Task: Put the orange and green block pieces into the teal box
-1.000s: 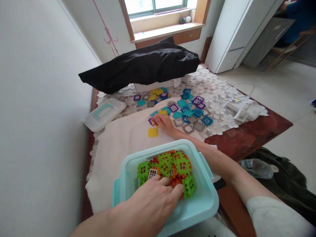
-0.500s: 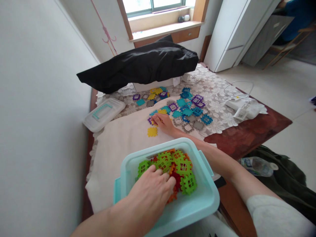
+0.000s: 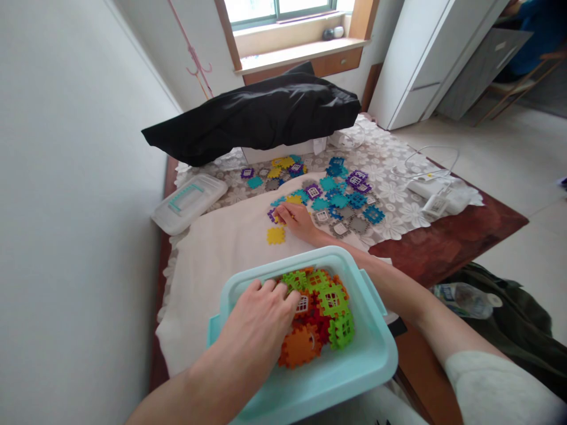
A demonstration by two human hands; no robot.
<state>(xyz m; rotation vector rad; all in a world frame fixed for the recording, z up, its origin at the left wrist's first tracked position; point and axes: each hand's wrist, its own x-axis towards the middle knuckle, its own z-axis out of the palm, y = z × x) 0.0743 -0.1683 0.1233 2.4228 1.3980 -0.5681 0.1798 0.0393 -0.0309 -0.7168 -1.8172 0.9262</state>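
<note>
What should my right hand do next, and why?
Probably close your right hand on the small purple block at its fingers: they seem to touch it already, while your left hand lies over the blocks in the teal plastic bin.

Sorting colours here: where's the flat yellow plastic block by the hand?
In the head view, the flat yellow plastic block lies on the white cloth, just left of the bare right hand.
</note>
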